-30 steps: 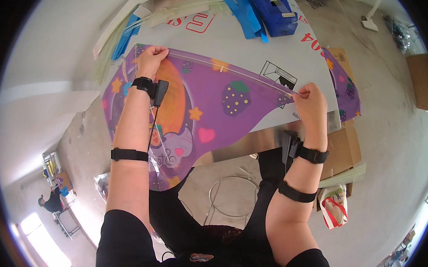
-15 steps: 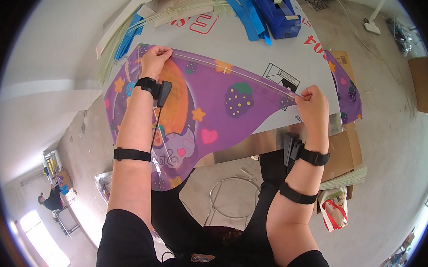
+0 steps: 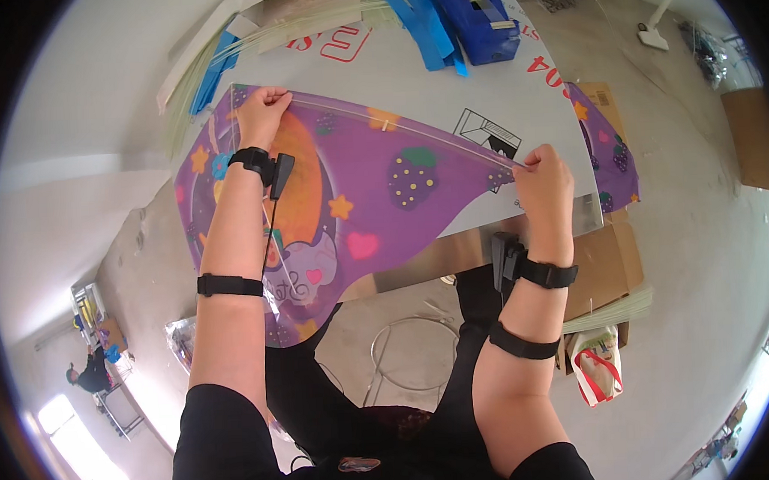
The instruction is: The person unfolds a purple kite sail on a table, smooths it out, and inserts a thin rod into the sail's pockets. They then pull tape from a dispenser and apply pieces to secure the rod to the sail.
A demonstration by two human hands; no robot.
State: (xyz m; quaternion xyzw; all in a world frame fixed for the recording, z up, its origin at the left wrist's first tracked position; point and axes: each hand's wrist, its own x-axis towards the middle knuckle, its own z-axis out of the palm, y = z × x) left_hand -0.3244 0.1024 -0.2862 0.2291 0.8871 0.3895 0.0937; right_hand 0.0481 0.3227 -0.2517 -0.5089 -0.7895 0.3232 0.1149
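Note:
A purple kite (image 3: 375, 210) printed with berries, stars and hearts lies across the table in front of me, its lower part hanging over the near edge. A thin pale rod (image 3: 436, 135) runs along its far edge, with a small light clip partway. My left hand (image 3: 263, 117) is closed, thumb and fingers pinching that edge near the upper left corner. At the right tip, my right hand (image 3: 545, 177) pinches the kite where the rod ends. The edge between my hands looks straight and taut.
Beyond the kite stand a blue tape dispenser (image 3: 487, 30), blue strips (image 3: 418, 20) and bundled pale sticks (image 3: 324, 24) on the table (image 3: 412, 76). Another purple printed piece (image 3: 603, 145) hangs at the right edge, above cardboard boxes (image 3: 605, 273). A metal ring-framed stool (image 3: 414, 320) stands below. Far left, another person (image 3: 90, 370) works.
The whole view has shifted slightly, so the table and kite appear farther left. Both hands keep their pinch on the kite's edge, with little change between them.

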